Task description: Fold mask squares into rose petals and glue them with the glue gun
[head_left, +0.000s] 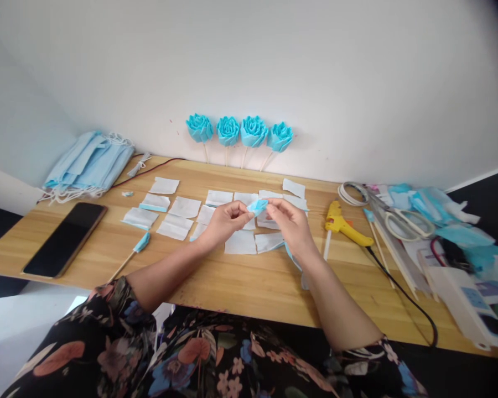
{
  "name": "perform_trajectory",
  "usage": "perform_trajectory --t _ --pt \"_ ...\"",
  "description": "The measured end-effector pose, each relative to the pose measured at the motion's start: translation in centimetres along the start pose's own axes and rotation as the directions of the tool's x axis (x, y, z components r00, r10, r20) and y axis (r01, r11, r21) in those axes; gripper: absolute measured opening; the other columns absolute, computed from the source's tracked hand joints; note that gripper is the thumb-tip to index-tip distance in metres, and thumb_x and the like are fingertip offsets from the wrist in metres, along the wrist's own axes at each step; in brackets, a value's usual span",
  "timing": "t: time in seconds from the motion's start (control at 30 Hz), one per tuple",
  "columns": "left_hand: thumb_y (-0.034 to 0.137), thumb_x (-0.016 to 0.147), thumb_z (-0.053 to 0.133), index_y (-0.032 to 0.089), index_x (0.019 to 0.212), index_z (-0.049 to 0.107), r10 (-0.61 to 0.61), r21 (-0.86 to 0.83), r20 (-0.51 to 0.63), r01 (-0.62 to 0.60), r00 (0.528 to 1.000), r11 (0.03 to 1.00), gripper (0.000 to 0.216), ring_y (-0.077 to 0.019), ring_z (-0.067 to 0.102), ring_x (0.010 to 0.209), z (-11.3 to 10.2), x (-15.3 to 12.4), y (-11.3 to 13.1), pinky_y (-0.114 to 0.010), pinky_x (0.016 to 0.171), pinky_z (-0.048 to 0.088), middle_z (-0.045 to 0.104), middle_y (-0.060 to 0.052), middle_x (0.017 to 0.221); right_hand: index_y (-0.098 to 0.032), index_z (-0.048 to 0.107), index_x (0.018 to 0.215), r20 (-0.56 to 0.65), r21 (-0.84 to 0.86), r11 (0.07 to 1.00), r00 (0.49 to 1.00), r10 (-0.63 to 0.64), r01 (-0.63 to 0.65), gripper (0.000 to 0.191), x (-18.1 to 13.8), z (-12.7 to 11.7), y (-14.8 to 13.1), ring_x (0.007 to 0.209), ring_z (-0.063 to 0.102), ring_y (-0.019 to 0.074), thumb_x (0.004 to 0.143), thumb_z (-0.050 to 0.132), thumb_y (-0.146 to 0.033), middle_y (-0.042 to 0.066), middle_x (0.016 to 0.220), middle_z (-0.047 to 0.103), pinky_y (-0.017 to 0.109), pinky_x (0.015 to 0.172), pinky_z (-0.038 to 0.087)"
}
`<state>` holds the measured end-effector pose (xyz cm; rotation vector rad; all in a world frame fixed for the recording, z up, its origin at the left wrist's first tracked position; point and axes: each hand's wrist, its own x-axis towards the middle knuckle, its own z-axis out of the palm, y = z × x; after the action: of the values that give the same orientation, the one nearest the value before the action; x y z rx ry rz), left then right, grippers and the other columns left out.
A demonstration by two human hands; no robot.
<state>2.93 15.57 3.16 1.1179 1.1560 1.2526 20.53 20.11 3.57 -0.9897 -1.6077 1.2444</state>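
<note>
Both my hands are raised a little above the wooden table (pixel 240 287). Between them is a small folded piece of blue mask fabric (pixel 258 206). My left hand (pixel 224 221) pinches its left end and my right hand (pixel 291 224) pinches its right end, fingers closed on it. Below the hands lie several cut white and blue fabric squares (pixel 178 216) in rows. A wooden stick with a blue rolled tip (pixel 133 251) lies to the left of my left forearm.
Several finished blue fabric roses (pixel 239 131) lean on the wall at the back. A stack of blue face masks (pixel 87 165) and a black phone (pixel 66 239) lie left. A yellow glue gun (pixel 345 225), scissors (pixel 402 216), sticks and scraps crowd the right side.
</note>
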Motion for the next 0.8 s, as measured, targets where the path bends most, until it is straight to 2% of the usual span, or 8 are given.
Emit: perform_trajectory --t 0.13,0.2,0.27,0.37,0.43,0.57,0.7,0.8 --pt "0.040 0.074 0.074 0.015 0.083 0.063 0.008 -0.005 -0.018 -0.008 1.000 1.000 0.028 -0.0064 0.043 0.050 -0.08 0.07 0.09 -0.022 0.051 0.033 0.053 0.005 0.057 -0.023 0.069 0.088 -0.026 -0.096 0.992 0.996 -0.086 0.083 0.010 -0.07 0.01 -0.12 0.072 0.059 0.0152 0.082 0.068 -0.031 -0.001 0.075 0.064 0.030 0.073 0.049" --pt "0.039 0.076 0.073 0.015 0.100 0.065 0.006 -0.031 -0.025 -0.007 1.000 0.999 0.035 -0.0072 0.046 0.050 -0.20 0.13 0.08 -0.022 0.051 0.036 0.058 0.004 0.061 -0.023 0.069 0.088 -0.025 -0.135 0.982 0.990 -0.137 0.132 0.007 -0.14 0.00 -0.19 0.074 0.060 0.0156 0.083 0.066 -0.026 -0.001 0.077 0.065 0.031 0.076 0.049" --pt "0.043 0.082 0.068 0.015 0.109 0.063 -0.010 -0.086 -0.029 0.008 1.000 0.996 0.039 -0.0082 0.049 0.051 -0.33 0.19 0.03 -0.023 0.052 0.038 0.061 0.003 0.064 -0.024 0.068 0.088 -0.006 -0.162 0.971 0.984 -0.180 0.176 0.007 -0.21 0.02 -0.22 0.080 0.062 0.0166 0.083 0.064 -0.021 0.000 0.084 0.068 0.032 0.080 0.050" --pt "0.054 0.090 0.054 0.013 0.097 0.065 -0.060 -0.178 0.010 0.061 0.998 0.982 0.043 -0.0104 0.053 0.053 -0.45 0.24 -0.01 -0.024 0.052 0.040 0.061 -0.001 0.064 -0.024 0.068 0.088 0.024 -0.190 0.954 0.973 -0.229 0.230 0.015 -0.24 0.05 -0.15 0.087 0.065 0.0172 0.081 0.059 -0.014 0.000 0.091 0.070 0.033 0.086 0.050" --pt "0.056 0.088 0.055 0.014 0.082 0.063 -0.077 -0.173 0.032 0.082 0.997 0.982 0.044 -0.0103 0.053 0.052 -0.45 0.23 0.06 -0.024 0.051 0.039 0.060 -0.001 0.062 -0.025 0.068 0.088 0.042 -0.214 0.945 0.969 -0.243 0.246 0.019 -0.22 0.08 -0.02 0.088 0.065 0.0170 0.081 0.057 -0.011 -0.001 0.090 0.070 0.034 0.086 0.051" --pt "0.044 0.077 0.072 0.016 0.069 0.057 -0.067 -0.052 -0.016 0.066 0.998 0.996 0.033 -0.0074 0.047 0.050 -0.36 0.10 0.45 -0.022 0.052 0.037 0.056 0.002 0.057 -0.025 0.070 0.096 0.050 -0.211 0.957 0.980 -0.195 0.201 0.016 -0.21 0.19 0.15 0.091 0.067 0.0178 0.088 0.057 -0.018 0.001 0.095 0.072 0.035 0.087 0.052" --pt "0.038 0.079 0.070 0.016 0.067 0.056 -0.039 -0.008 -0.023 0.039 0.999 0.999 0.028 -0.0070 0.044 0.051 -0.31 -0.07 0.65 -0.022 0.053 0.035 0.055 0.003 0.057 -0.026 0.067 0.116 0.008 -0.098 0.986 0.991 -0.135 0.136 0.024 -0.28 0.23 0.12 0.094 0.067 0.0172 0.097 0.053 -0.033 0.003 0.101 0.072 0.037 0.091 0.052" --pt "0.035 0.080 0.068 0.016 0.066 0.055 0.002 0.034 0.002 -0.002 1.000 0.999 0.027 -0.0067 0.043 0.052 -0.26 -0.10 0.44 -0.023 0.054 0.034 0.053 0.003 0.057 -0.026 0.066 0.117 0.055 -0.041 0.994 0.994 -0.099 0.101 0.027 -0.28 0.31 0.16 0.088 0.065 0.0161 0.093 0.061 -0.036 0.002 0.095 0.070 0.033 0.084 0.052"
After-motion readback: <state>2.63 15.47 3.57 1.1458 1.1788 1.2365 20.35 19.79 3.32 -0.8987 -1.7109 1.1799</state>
